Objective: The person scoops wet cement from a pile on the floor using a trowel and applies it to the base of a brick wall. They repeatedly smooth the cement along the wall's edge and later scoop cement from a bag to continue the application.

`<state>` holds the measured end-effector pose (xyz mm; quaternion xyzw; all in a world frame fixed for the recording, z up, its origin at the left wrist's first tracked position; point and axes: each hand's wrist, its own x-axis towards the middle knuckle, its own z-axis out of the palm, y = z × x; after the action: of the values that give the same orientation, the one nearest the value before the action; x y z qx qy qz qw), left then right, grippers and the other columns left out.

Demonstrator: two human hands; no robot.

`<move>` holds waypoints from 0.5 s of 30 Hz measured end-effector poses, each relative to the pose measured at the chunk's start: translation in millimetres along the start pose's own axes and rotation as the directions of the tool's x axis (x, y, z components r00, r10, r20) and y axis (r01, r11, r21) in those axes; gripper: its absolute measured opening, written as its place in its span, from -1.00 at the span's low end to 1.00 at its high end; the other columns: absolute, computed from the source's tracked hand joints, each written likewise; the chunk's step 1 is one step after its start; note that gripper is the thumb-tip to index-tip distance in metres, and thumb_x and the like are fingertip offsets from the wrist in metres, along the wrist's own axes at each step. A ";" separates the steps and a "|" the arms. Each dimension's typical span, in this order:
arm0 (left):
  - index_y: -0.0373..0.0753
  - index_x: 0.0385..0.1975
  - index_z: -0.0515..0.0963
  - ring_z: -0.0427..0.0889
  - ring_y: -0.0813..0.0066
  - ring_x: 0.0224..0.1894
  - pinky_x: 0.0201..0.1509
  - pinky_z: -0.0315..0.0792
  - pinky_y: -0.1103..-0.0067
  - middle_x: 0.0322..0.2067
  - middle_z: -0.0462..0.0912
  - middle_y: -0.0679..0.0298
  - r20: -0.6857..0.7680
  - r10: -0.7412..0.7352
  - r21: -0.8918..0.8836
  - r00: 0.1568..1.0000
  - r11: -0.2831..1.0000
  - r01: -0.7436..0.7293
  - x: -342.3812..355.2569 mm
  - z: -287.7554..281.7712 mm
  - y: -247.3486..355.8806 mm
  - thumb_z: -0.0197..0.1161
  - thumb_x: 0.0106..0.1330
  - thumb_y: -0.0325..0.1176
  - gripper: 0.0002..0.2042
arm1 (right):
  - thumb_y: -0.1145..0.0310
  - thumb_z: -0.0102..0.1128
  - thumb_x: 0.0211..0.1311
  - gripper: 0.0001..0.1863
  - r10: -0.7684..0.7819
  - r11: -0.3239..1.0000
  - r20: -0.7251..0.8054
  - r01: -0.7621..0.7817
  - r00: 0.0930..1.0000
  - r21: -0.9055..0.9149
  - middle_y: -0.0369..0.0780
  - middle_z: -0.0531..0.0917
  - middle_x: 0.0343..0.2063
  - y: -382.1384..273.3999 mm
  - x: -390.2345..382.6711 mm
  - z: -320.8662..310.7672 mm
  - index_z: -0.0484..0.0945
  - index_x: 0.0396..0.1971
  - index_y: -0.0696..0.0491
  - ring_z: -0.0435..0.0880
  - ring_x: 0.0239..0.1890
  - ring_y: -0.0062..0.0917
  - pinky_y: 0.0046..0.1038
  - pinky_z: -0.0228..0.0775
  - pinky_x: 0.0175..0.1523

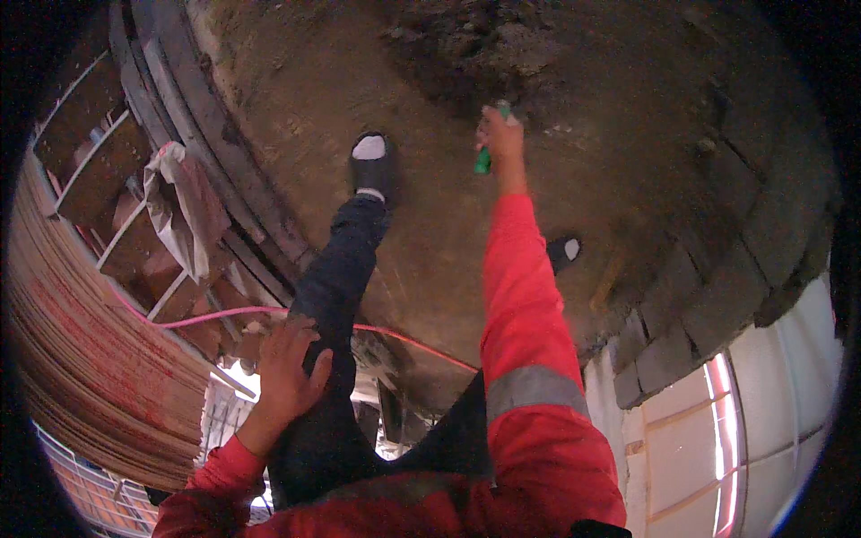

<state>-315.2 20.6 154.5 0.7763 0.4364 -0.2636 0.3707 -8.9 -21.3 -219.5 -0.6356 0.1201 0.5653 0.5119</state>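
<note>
Right hand (500,134) holds one green tool (484,160); left hand (289,359) on thigh

Dim reddish light, glare lower right – soft blur, black fisheye corners, bent edges

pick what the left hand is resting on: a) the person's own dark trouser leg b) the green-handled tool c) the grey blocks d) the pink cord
a: the left hand lies flat on the dark trouser leg, while the right hand is stretched out gripping the green-handled tool, and the pink cord runs past without being touched.
</note>
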 end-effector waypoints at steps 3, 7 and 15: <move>-0.28 -0.29 0.44 0.44 -0.01 -0.06 0.01 0.29 0.24 -0.15 0.50 0.01 -0.040 0.066 -0.009 0.997 0.998 -0.066 -4.3 16.0 17.7 0.27 0.05 -0.38 -0.75 | 0.25 0.25 0.08 -0.78 -0.004 0.987 -0.031 -0.001 1.000 -0.161 -0.34 0.44 -0.67 -31.7 -49.5 -32.3 0.41 -0.48 0.04 0.42 -0.69 -0.61 -0.50 0.28 -0.64; -0.30 -0.28 0.45 0.43 -0.05 -0.04 0.03 0.29 0.22 -0.14 0.48 -0.03 -0.041 0.100 0.053 0.994 0.994 -0.098 -20.0 47.2 49.4 0.24 0.10 -0.33 -0.75 | 0.24 0.25 0.09 -0.78 0.014 0.970 0.003 -0.013 1.000 -0.243 -0.34 0.45 -0.67 -65.2 -129.6 -115.1 0.44 -0.47 0.04 0.44 -0.67 -0.62 -0.50 0.32 -0.61; -0.29 -0.37 0.44 0.45 0.00 -0.15 -0.12 0.31 0.23 -0.25 0.48 0.05 -0.160 0.257 0.310 0.953 0.930 -0.199 -38.5 99.7 139.7 0.23 0.08 -0.31 -0.79 | 0.24 0.20 0.12 -0.82 -0.195 0.744 0.046 0.178 0.980 -0.644 -0.38 0.41 -0.68 -204.0 -331.0 -359.4 0.49 -0.43 0.04 0.37 -0.63 -0.68 -0.54 0.24 -0.55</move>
<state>-220.2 -126.4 172.5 0.8901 0.3340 -0.2013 0.2356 244.5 -353.7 105.4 -0.7882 -0.1396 0.5103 0.3145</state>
